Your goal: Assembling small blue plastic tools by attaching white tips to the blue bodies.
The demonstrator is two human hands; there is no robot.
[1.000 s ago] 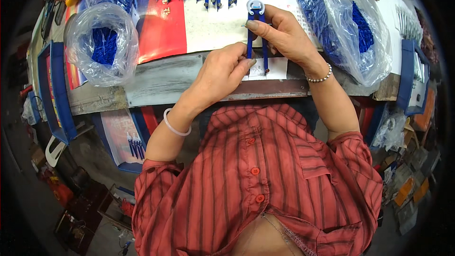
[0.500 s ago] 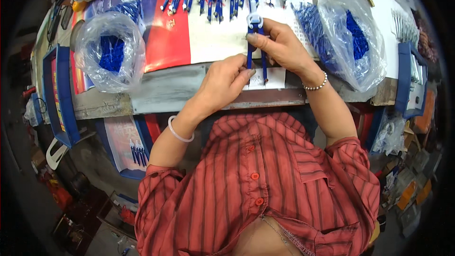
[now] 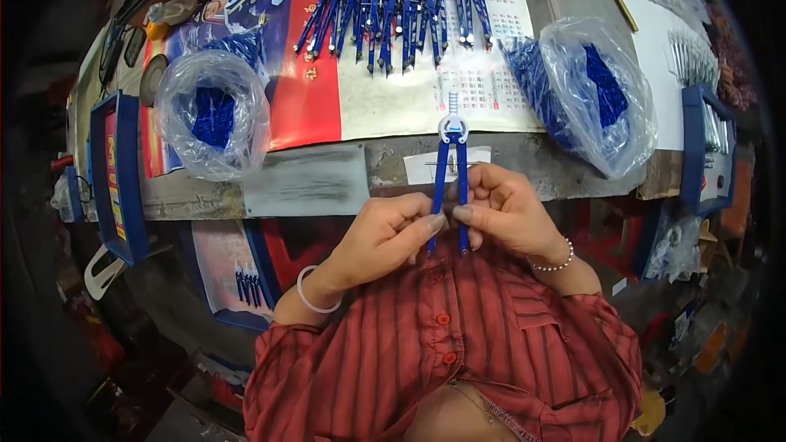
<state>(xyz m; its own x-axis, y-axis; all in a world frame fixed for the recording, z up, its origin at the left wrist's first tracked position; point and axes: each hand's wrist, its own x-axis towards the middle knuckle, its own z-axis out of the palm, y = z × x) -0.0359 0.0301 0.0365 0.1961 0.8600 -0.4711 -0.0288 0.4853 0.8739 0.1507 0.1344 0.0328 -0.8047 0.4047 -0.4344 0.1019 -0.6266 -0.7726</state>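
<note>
Left hand (image 3: pixel 391 233): closed, thumb and fingers gripping the left leg of the drawing compass (image 3: pixel 440 176).
Right hand (image 3: pixel 514 214): closed, gripping the right leg.
Compass position: between the hands, legs slightly spread, white head beyond the fingertips.
Grouped compasses (image 3: pixel 401 2): on the counter (image 3: pixel 390 160), beyond both hands.
Left plastic bag (image 3: pixel 250 115): beyond the left hand, to its left.
Right plastic bag (image 3: pixel 634 135): beyond the right hand, to its right.

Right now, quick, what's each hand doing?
Left hand: closed, pinching the blue compass by its left leg.
Right hand: closed, pinching the same compass by its right leg.
</note>
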